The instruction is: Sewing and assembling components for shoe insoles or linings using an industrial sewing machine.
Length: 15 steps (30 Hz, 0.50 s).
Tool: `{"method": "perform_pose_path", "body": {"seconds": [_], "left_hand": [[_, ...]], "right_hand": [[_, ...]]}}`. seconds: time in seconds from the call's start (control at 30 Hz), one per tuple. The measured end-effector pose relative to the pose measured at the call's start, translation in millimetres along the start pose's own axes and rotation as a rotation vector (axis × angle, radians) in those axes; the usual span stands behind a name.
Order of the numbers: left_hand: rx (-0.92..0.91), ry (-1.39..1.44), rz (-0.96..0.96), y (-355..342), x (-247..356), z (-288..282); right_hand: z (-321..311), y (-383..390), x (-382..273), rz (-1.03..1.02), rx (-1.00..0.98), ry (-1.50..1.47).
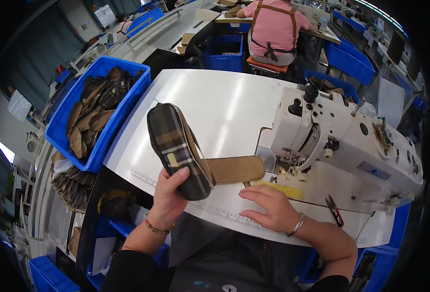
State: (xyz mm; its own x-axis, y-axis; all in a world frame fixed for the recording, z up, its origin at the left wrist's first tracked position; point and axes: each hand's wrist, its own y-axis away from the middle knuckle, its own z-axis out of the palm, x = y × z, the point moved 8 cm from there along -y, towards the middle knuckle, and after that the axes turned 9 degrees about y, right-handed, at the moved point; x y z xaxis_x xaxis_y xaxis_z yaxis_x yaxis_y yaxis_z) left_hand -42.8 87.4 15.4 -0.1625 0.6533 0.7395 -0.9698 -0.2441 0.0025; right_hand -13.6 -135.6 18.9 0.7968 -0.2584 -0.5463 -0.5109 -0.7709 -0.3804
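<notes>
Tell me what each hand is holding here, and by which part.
Left hand grips the plaid slipper by its lower end. Right hand holds nothing, resting flat on the table.

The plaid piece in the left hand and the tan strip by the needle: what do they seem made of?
Plaid piece: apparently woven fabric, matte, with a brown checked weave. Tan strip: looks like suede or felt-like material, dull and even, no shine; which one is unclear.
</notes>
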Motion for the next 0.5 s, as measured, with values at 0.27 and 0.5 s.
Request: {"method": "perform_pose_path", "body": {"seconds": [0.27, 0.5], "left_hand": [[-0.086, 0.035, 0.041, 53, -70, 22], [-0.828, -0.094, -0.449, 72, -61, 35]], "right_hand": [[36, 15, 9, 0.354, -0.145, -1.062], [30, 14, 9, 0.411, -0.322, -1.272]]}}
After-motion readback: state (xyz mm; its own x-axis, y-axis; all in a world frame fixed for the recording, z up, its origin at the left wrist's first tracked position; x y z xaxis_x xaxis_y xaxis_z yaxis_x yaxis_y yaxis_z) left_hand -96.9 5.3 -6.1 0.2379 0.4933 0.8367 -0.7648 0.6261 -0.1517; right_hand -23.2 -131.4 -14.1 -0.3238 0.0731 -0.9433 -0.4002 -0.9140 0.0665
